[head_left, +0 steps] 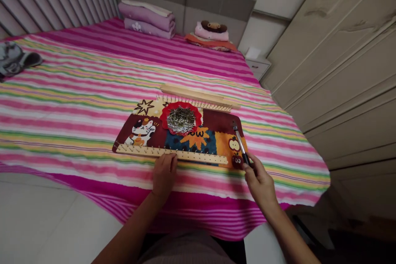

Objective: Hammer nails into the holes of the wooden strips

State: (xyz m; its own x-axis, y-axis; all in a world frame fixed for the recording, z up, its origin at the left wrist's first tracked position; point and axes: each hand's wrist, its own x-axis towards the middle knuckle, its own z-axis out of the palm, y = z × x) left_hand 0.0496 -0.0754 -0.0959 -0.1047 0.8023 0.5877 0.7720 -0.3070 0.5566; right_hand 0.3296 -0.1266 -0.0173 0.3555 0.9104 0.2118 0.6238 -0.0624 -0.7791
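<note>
My right hand [259, 179] is closed around the black grip of a small hammer [241, 143], its metal head pointing away over the mat's right side. The fingers of my left hand [164, 172] are bent together on the near edge of a pale wooden strip [198, 156]. Nails stand up along the strip's left part, while its right end shows small dark holes. Whether a nail is between my left fingertips is hidden. Beyond the strip, a red scalloped dish [163, 120] full of loose silvery nails [182, 119] rests on the patterned mat [125, 130].
A second nail-studded strip [198, 102] lies at the mat's far edge, with plain wooden strips [192, 91] behind it. Everything rests on a bed with a striped cover [77, 90]. Folded bedding [148, 18] sits by the headboard; grey cloth [17, 60] lies at left.
</note>
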